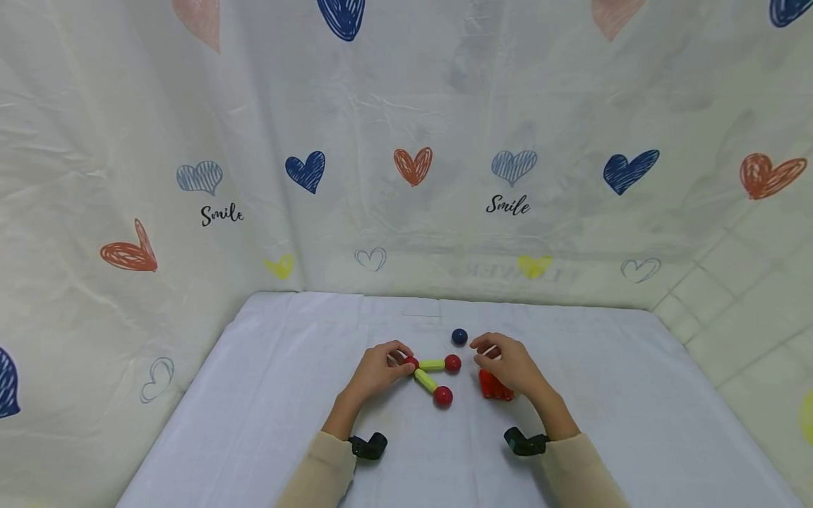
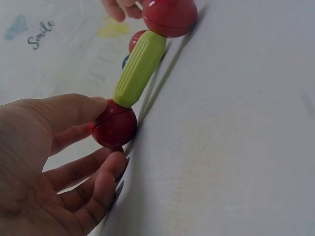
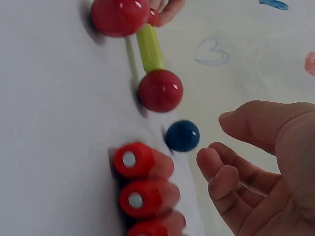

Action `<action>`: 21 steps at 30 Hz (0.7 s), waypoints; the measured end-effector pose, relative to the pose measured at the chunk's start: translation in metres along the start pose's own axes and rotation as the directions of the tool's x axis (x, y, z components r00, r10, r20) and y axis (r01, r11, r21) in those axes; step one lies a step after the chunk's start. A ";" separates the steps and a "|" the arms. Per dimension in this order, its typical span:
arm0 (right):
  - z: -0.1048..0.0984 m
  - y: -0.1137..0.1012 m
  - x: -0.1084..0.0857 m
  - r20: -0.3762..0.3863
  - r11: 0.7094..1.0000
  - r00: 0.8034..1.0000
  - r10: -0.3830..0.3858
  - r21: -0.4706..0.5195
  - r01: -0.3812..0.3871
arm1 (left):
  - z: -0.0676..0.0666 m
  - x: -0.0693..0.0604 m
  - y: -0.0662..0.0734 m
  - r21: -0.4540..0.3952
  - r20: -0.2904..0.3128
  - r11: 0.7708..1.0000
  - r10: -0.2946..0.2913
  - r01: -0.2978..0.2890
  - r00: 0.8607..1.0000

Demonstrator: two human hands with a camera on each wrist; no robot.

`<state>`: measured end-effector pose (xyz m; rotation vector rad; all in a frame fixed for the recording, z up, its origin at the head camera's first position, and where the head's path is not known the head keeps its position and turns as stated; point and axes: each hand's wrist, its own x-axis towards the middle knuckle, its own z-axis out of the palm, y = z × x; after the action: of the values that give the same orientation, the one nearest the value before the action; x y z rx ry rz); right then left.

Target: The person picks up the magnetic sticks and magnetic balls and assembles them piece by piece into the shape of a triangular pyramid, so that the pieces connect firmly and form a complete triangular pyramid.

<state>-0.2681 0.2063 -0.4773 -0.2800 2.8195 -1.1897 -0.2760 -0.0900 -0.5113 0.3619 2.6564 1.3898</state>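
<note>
My left hand [image 1: 375,372] pinches a red ball [image 2: 115,129] between thumb and fingers. From that ball two yellow-green rods [image 1: 432,365] spread in a V, each ending in another red ball [image 1: 443,396]. The joined piece lies on the white cloth. Holding nothing, my right hand [image 1: 512,365] hovers with loosely bent fingers above several red rods [image 1: 494,386], which lie side by side. Silver discs show on the rods' ends in the right wrist view. A dark blue ball [image 3: 183,136] sits just beyond the right fingertips, apart from them.
A white cloth [image 1: 254,423] covers the table. Behind it and at both sides hangs a pale sheet [image 1: 406,226] printed with hearts. A dark wrist camera [image 1: 370,446] is strapped to the left wrist, another [image 1: 526,442] to the right.
</note>
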 end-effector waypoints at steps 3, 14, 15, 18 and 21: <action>-0.009 0.008 -0.004 -0.013 1.000 1.000 -0.002 0.000 0.002 | 0.000 0.000 0.000 0.003 0.000 1.000 -0.004 0.004 1.000; -0.033 0.031 -0.019 -0.005 0.993 0.995 0.102 -0.054 -0.102 | -0.001 -0.002 0.001 0.035 -0.002 0.999 -0.014 0.014 1.000; -0.034 0.034 -0.020 0.001 0.992 0.994 0.111 -0.058 -0.111 | -0.001 -0.002 0.000 0.037 -0.004 0.999 -0.016 0.016 1.000; -0.035 0.041 -0.023 0.021 0.991 0.993 0.119 -0.070 -0.117 | -0.002 -0.002 0.001 0.035 -0.005 0.999 -0.014 0.014 1.000; -0.035 0.045 -0.026 0.035 0.990 0.991 0.127 -0.072 -0.124 | -0.003 -0.003 0.001 0.033 -0.008 0.999 -0.019 0.020 1.000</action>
<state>-0.2540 0.2668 -0.4850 -0.1259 2.8016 -1.0503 -0.2738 -0.0922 -0.5085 0.3341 2.6841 1.3463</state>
